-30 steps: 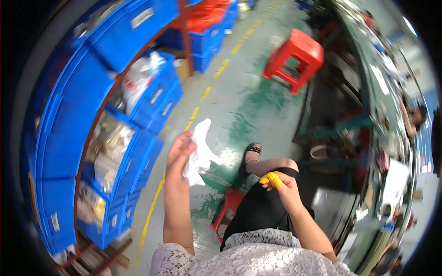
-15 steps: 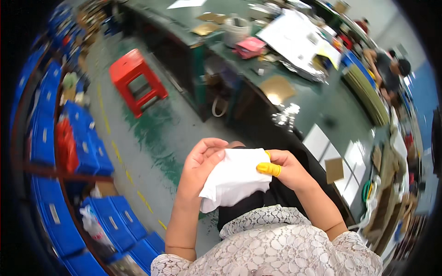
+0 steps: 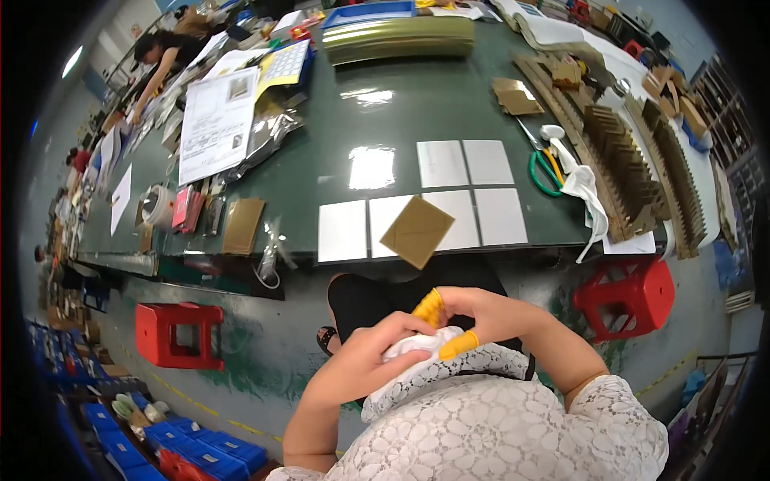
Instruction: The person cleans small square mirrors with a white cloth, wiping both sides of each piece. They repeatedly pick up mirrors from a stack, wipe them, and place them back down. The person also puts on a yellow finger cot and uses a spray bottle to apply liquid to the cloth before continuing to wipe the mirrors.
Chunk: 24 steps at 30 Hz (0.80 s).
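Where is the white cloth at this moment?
In the head view, the white cloth sits low at centre, bunched between the left hand and the right hand with its yellow finger cots, just below the green table edge.

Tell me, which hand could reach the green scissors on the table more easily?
Probably the right hand. The green scissors lie on the table's right side. The left hand sits further left, and both hold the white cloth.
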Available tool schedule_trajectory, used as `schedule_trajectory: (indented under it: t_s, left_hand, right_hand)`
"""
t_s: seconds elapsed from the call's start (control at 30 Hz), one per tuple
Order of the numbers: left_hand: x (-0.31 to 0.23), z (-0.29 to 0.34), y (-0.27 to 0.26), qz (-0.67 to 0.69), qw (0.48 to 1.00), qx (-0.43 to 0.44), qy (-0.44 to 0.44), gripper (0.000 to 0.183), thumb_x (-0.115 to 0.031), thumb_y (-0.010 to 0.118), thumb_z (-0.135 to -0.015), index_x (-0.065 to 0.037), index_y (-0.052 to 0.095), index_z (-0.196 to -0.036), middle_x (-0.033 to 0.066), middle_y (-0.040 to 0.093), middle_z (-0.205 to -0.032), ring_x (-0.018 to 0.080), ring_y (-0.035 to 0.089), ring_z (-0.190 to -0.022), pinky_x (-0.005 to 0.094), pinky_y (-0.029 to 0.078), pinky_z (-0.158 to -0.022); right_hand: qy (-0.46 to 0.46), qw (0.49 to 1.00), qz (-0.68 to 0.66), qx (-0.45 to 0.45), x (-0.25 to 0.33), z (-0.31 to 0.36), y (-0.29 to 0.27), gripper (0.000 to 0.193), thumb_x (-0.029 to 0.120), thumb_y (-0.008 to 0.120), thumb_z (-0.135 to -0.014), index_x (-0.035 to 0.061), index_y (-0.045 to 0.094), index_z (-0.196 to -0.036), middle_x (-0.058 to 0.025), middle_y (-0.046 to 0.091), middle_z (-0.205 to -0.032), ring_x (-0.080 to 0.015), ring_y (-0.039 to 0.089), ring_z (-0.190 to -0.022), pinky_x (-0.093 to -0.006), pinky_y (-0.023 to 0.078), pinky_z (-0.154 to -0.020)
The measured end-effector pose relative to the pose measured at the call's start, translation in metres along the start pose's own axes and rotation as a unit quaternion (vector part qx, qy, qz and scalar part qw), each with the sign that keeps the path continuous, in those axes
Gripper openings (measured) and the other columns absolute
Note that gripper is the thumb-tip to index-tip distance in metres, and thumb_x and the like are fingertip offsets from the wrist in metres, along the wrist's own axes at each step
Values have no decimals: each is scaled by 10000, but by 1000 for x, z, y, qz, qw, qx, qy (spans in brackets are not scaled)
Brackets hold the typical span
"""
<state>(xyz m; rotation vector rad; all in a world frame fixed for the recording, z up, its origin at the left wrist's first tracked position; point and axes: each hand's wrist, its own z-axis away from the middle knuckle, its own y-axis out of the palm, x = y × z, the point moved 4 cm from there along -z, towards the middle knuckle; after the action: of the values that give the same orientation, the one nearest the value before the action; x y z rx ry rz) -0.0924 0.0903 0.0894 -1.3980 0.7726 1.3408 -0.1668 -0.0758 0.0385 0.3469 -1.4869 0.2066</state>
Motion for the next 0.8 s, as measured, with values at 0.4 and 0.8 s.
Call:
schedule_trajectory:
  t_s: [0.4,0.8]
  left_hand:
    - [24,-61,49,-53,983,-110,-137,153,-45,663,-905,11,586,-1024,57,658,-919,115,630,-821,250,500,-747]
    - [21,-79,1,-259,907,-316,-98,516,-60,824,-716,-7,580,-1168,121,605,-1162,258,584,-1085,359,465,-938]
  right_hand:
    - [-31,998,30,-40,-21,52,-56,181,150,781,-819,32,706,-934,-65,600,-1032,-163,573,-940,-280,462,-810]
    - [15,940,-332,-77,-45,65,-78,313,5,717,-852,31,554,-1119,-79,625,-1132,-139,607,-1009,-311,464,-945]
